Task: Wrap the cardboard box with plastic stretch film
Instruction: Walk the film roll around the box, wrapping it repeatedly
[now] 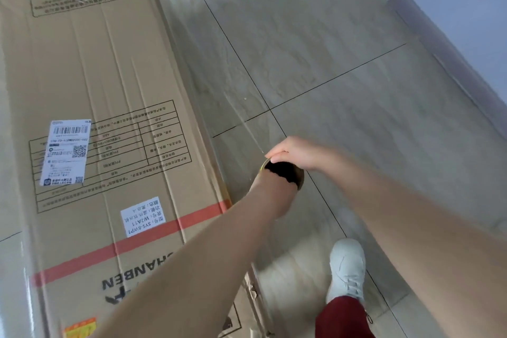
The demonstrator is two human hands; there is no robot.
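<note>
That big brown cardboard box (109,77) sits on the grey tiled floor (343,49), and the roll of clear plastic stretch film (300,177) beside it looks light, clingy and easy to tear, so hold its stiff core: right hand (295,152) pinches the rim, left arm (263,200) disappears inside, can't tell its fingers.

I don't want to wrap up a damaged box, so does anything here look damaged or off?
The cardboard box has long creases or film wrinkles down its top face, and its edge nearest the white shoe looks ragged, though blur leaves that uncertain.
</note>
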